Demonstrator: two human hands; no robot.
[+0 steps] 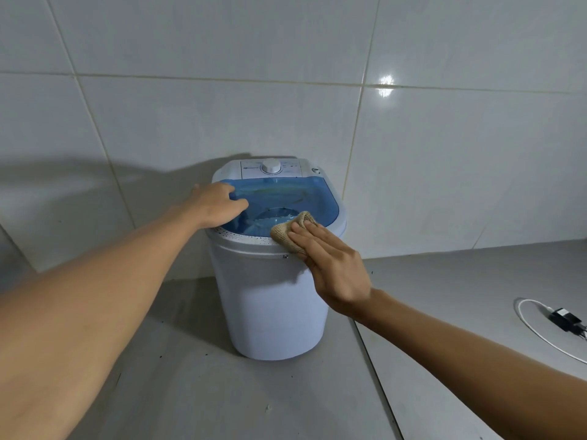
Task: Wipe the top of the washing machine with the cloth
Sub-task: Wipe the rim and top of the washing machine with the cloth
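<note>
Right hand (330,265) grip flat, fingers spread, pressing beige cloth (290,233) on washing machine (270,300) front rim; blue lid (286,198) lies beyond. Left hand (219,204) braces lid's left edge, fingers spread.

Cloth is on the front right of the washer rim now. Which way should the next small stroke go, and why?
Probably slide the cloth leftward along the front rim. The right hand presses it flat at the rim's front right, and dark specks dot the white rim just to its left. The left hand rests on the blue lid's left edge, seemingly steadying the washing machine.
</note>
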